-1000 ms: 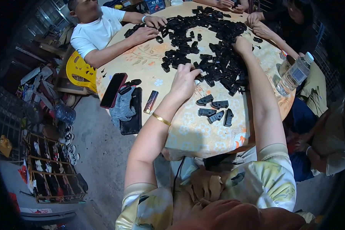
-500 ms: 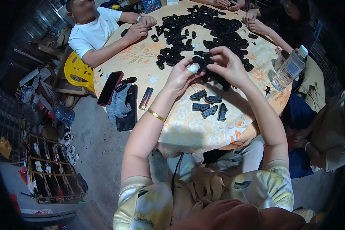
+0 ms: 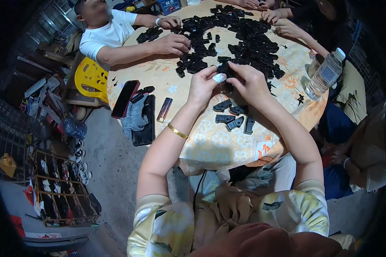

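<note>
Above the table, my left hand (image 3: pixel 203 88) and my right hand (image 3: pixel 251 82) meet and pinch a small black plastic part (image 3: pixel 224 68) between their fingertips. A white wrapping (image 3: pixel 219 78) covers a digit of my left hand. My fingers hide much of the held part, so its full shape is unclear. Just nearer to me than my hands lie several finished-looking black plastic pieces (image 3: pixel 235 124), blocky with a tapered end. Beyond my fingers spreads a large heap of black plastic parts (image 3: pixel 255 49).
A round table with a floral cloth (image 3: pixel 210 147) carries a phone (image 3: pixel 125 98), a grey cloth (image 3: pixel 135 116), a black flat case (image 3: pixel 148 128) and a lighter-like stick (image 3: pixel 164 109) at left. A water bottle (image 3: pixel 326 75) stands right. Co-workers' hands (image 3: pixel 176 44) reach around the heap.
My right hand has closed in toward my left, its fingers now lower around the part. The co-worker at left has moved a hand rightward to the heap, and more black parts lie beside that person.
</note>
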Motion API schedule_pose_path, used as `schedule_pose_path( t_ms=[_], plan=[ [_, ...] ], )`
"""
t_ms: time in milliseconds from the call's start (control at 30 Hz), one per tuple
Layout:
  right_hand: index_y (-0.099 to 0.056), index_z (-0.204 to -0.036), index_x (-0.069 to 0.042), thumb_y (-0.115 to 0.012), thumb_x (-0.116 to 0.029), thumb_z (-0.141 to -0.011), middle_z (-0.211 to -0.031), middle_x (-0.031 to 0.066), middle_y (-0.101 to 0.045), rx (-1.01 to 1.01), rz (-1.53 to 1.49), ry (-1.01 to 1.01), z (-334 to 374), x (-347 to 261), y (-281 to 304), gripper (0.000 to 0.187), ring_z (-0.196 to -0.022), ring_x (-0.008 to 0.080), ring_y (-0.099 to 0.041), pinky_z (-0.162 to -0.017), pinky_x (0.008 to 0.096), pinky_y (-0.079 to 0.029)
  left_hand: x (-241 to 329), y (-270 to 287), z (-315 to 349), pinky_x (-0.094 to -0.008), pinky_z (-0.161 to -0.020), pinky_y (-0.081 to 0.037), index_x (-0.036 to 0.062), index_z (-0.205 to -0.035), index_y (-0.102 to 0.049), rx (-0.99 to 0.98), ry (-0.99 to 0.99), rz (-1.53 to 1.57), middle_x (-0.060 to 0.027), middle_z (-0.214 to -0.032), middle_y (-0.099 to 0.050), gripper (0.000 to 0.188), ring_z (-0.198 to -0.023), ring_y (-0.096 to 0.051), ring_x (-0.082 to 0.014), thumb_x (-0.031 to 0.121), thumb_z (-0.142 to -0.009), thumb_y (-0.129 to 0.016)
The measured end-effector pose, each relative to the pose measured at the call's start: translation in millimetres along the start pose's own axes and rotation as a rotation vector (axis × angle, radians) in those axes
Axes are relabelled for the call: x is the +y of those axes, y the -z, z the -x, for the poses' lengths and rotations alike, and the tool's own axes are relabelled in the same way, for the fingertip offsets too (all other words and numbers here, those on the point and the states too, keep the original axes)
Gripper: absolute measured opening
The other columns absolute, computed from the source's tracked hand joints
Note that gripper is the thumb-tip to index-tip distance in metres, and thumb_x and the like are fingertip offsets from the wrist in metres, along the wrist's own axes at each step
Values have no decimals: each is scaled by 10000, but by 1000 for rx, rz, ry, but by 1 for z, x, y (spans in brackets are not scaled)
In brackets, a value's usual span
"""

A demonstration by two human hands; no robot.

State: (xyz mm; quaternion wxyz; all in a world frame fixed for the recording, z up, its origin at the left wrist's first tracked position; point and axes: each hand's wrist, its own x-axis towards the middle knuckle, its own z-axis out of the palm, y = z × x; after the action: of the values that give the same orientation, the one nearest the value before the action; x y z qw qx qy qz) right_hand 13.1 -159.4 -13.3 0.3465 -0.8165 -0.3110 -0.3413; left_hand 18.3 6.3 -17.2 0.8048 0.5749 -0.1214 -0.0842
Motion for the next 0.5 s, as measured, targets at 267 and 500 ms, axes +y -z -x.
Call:
schedule_pose_path(
  t_ms=[267,500],
  plan=[
    [-573,-1039,-31,-662,-53,-682,-1095,127,-559,74,124,162,-3,-8,-15,369,-911,299,-582,-763,358,-488,-3,-10,7,-187,-602,-484,-14,-1034,-563,138,-90,72,-46,-891,-612,207,-748,-582,-74,64,-843,-583],
    [-641,-1007,-40,-657,-183,-791,-918,95,-655,-144,-384,-431,-25,25,7,260,-808,115,-608,-712,237,-472,29,16,5,-192,-545,-441,-13,-1063,-552,-38,99,-566,-50,-840,-620,256,-651,-573,-72,82,-827,-586]
  ],
)
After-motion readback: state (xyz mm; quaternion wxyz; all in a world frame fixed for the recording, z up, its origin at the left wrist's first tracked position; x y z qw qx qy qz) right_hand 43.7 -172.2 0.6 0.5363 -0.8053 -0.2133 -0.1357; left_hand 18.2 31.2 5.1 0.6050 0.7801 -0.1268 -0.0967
